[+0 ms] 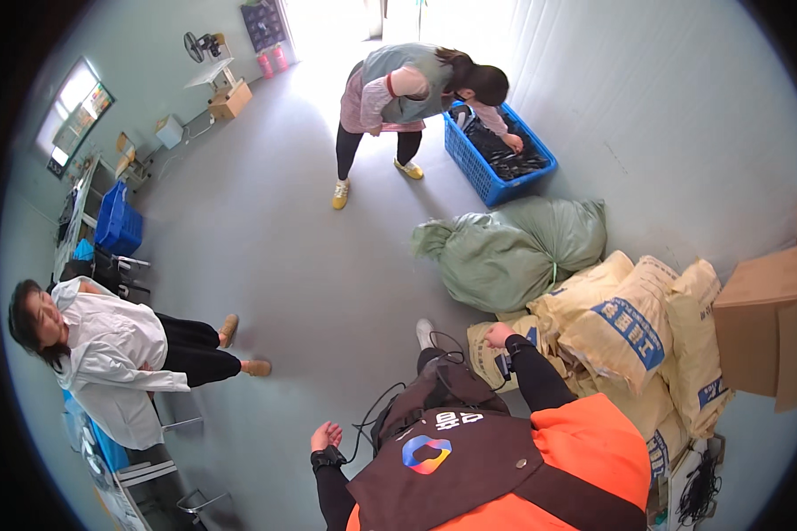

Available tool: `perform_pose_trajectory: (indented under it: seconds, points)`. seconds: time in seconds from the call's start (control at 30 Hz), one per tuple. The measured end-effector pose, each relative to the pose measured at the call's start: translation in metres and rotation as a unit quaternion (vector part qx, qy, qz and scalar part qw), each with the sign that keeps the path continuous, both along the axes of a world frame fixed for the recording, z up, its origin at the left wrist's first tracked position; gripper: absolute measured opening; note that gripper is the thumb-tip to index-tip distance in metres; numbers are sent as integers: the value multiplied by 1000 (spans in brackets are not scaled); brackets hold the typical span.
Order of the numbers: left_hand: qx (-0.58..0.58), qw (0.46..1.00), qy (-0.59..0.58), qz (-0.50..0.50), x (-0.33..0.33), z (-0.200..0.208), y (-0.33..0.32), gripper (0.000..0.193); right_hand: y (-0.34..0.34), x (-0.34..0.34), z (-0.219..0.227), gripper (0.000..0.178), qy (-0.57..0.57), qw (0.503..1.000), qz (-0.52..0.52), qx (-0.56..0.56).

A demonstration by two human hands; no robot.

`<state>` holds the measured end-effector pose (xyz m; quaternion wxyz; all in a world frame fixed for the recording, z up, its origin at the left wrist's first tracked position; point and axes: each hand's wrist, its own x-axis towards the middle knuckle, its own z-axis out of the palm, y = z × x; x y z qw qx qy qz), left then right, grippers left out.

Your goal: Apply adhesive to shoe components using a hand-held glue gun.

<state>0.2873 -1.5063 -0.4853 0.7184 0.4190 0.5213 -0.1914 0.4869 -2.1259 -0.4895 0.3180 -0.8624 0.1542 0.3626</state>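
Near the right hand [498,335] lie pale-yellow, blue-panelled sacks [598,341]; beyond it, a grey-green bag [515,252] and a blue crate [472,165].

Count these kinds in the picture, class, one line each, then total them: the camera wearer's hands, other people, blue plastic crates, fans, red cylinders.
Wearer's hands: 2 (left hand, right hand)
Other people: 2
Blue plastic crates: 2
Fans: 1
Red cylinders: 2
Total: 9
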Motion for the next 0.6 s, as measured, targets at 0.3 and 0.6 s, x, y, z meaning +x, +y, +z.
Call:
perform_pose_trajectory:
  seconds: [0.3,0.6]
  points:
    - [38,986,-36,-161,135,15,16,32,47,234,-22,19,77,996,-47,-16]
    - [-13,997,25,77,382,23,69,42,143,492,-6,26,44,917,392,-61]
